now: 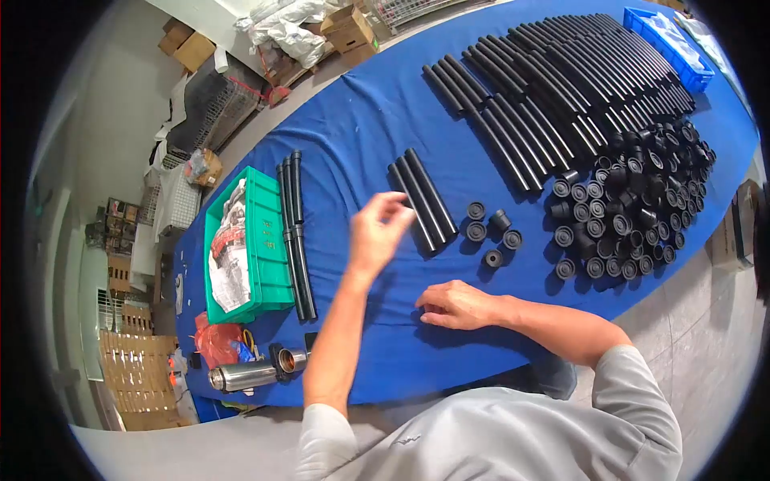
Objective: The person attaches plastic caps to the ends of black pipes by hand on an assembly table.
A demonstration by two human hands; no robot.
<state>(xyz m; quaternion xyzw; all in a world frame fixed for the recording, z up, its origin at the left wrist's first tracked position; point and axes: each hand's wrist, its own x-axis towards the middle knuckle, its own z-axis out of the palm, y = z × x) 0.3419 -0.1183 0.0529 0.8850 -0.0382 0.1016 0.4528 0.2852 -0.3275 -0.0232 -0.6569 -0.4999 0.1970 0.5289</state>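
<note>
My left hand (378, 232) is raised beside three black tubes (423, 200) that lie parallel on the blue cloth. Its thumb and fingers are curved with a gap between them, and nothing shows in the gap. Lower down, my right hand (459, 305) rests on the cloth with fingers curled in, holding nothing that I can see. Several loose black ribbed caps (476, 232) sit just right of the three tubes, above my right hand. Further left, a separate row of longer-looking black tubes (293, 232) lies alongside the green crate.
The green crate (269, 264) holds crumpled white packing. Many black tubes (545, 88) and a heap of black caps (626, 208) cover the right side. A metal flask (245, 376) lies at the near left edge beside a red plastic bag (216, 341). A blue bin (696, 78) stands at the far corner.
</note>
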